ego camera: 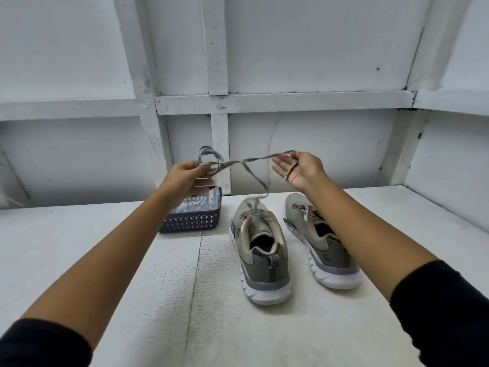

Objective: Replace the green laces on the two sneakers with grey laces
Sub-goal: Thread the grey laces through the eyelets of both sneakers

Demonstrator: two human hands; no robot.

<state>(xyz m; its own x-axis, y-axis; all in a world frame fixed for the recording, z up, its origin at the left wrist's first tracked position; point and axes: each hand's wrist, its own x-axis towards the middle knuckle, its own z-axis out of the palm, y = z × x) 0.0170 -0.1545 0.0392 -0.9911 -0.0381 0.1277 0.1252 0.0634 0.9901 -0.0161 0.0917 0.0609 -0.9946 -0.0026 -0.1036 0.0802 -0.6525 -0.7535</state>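
Two grey-green sneakers stand side by side on the white table, toes pointing away: the left sneaker [260,247] and the right sneaker [321,242]. Neither shows a lace through its eyelets. A grey lace [238,162] is stretched in the air above them. My left hand [185,176] pinches a bundle of its loops. My right hand [301,168] is held palm up with fingers spread, and the lace runs over it, one tip dangling across the palm. Another strand hangs down toward the left sneaker's toe.
A dark blue perforated basket [193,221] stands on the table [105,247] left of the sneakers, below my left hand; its contents are blurred. White panelled walls close in behind and on the right.
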